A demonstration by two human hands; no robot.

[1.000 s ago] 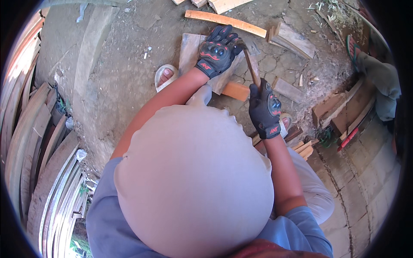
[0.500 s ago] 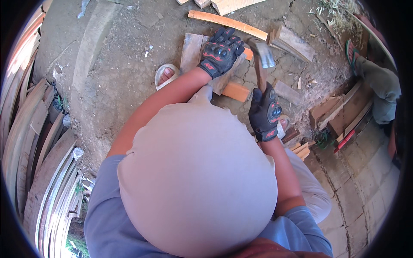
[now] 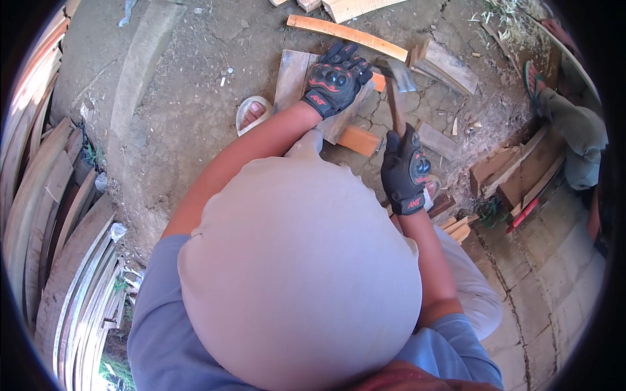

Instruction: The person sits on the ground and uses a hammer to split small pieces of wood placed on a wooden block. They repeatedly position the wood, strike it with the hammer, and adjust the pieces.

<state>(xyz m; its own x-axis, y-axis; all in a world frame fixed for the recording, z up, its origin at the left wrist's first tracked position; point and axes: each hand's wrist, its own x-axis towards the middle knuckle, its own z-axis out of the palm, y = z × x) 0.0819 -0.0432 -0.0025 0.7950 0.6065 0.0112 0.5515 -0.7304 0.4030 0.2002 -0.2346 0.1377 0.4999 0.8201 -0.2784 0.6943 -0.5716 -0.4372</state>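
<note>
My left hand [image 3: 336, 79], in a black glove with hard knuckle guards, lies on a wooden board [image 3: 291, 81] on the ground, its fingers stretched out. Whether anything is under the fingers is hidden. My right hand [image 3: 405, 171], in a matching glove, is wrapped round the wooden handle of a hammer [image 3: 399, 78]. The hammer's metal head is raised just right of my left fingers. An orange-brown wood block [image 3: 358, 139] sticks out from under the board's near end, and another orange end [image 3: 378, 81] shows beside the hammer.
A long curved-looking strip of wood [image 3: 345, 34] lies beyond my hands. Stacked offcuts [image 3: 445, 67] and a small grey piece [image 3: 438, 140] are to the right. Boards [image 3: 39, 195] are piled at the left. Another person's leg [image 3: 574, 127] is at right, near a red tool [image 3: 522, 215].
My right hand and the hammer have shifted slightly to the right, and the hammer's head is turned a little differently. My left hand stays on the board.
</note>
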